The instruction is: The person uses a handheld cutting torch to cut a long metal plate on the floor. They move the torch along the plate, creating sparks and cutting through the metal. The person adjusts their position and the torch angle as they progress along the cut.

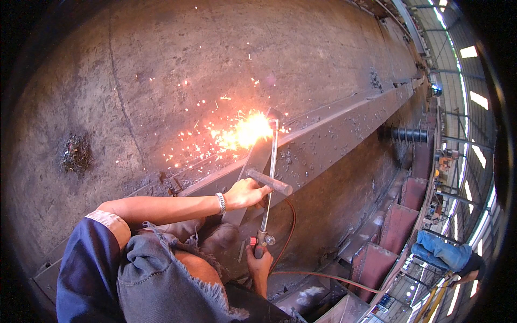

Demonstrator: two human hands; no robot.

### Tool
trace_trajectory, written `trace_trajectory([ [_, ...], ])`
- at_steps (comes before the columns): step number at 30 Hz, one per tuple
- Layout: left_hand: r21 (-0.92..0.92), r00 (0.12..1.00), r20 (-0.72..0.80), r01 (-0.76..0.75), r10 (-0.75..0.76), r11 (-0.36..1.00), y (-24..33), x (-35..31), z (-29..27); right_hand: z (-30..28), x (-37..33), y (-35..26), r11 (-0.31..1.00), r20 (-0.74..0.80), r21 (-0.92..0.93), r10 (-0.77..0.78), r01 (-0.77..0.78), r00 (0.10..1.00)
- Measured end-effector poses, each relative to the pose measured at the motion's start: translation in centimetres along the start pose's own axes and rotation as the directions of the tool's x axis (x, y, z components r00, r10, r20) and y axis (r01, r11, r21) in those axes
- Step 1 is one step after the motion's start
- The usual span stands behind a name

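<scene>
Head view: nearest, the right hand [260, 265] grips a torch [265, 216] by its handle. Farther along, the left hand [243, 194] curls against a round bar [273, 183] beside the torch, exact grip unclear; beyond, bright sparks [239, 132] fly at a steel beam's [336, 141] edge.

1. The cutting torch [272, 164] has a long, straight, silver tube and a darker handle with a red knob on its side. It stretches away from the person, and its bent head is beside a very bright glow with orange sparks [215, 138].
2. The flat metal strip [260, 156] is grey-brown and lies slanted across the steel beam [334, 134]. Its far part is near the glow.
3. The round bar [273, 182] is brownish, with a blunt end, and crosses above the tube.
</scene>
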State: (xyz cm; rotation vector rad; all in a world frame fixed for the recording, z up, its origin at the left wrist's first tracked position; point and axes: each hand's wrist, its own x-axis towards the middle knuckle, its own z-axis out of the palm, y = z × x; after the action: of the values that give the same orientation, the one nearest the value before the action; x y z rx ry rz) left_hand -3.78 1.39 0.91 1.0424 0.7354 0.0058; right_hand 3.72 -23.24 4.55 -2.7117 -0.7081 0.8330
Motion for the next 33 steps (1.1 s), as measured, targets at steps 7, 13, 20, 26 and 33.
trace_trajectory([
  [7,-0.013,1.000,-0.026,-0.005,0.004,1.000,-0.5,0.3,0.3,0.0,0.1,0.2,1.000,0.001,0.018,-0.022,0.022,1.000],
  [13,-0.042,1.000,-0.016,0.013,-0.014,0.999,-0.2,0.2,0.2,-0.1,0.0,-0.1,1.000,0.001,-0.009,-0.017,0.017,1.000],
  [20,-0.041,1.000,-0.020,0.010,-0.011,0.999,-0.3,0.4,0.3,-0.1,0.0,-0.2,0.999,-0.007,-0.004,-0.032,0.032,0.999],
  [26,-0.007,0.999,-0.026,0.025,-0.025,1.000,-0.1,0.2,0.2,0.1,0.1,0.2,0.999,-0.009,-0.017,-0.037,0.037,0.999],
  [33,-0.036,1.000,-0.005,0.021,-0.021,0.999,0.7,-0.2,0.1,0.2,0.1,0.5,0.999,-0.024,-0.015,-0.033,0.033,0.999],
])
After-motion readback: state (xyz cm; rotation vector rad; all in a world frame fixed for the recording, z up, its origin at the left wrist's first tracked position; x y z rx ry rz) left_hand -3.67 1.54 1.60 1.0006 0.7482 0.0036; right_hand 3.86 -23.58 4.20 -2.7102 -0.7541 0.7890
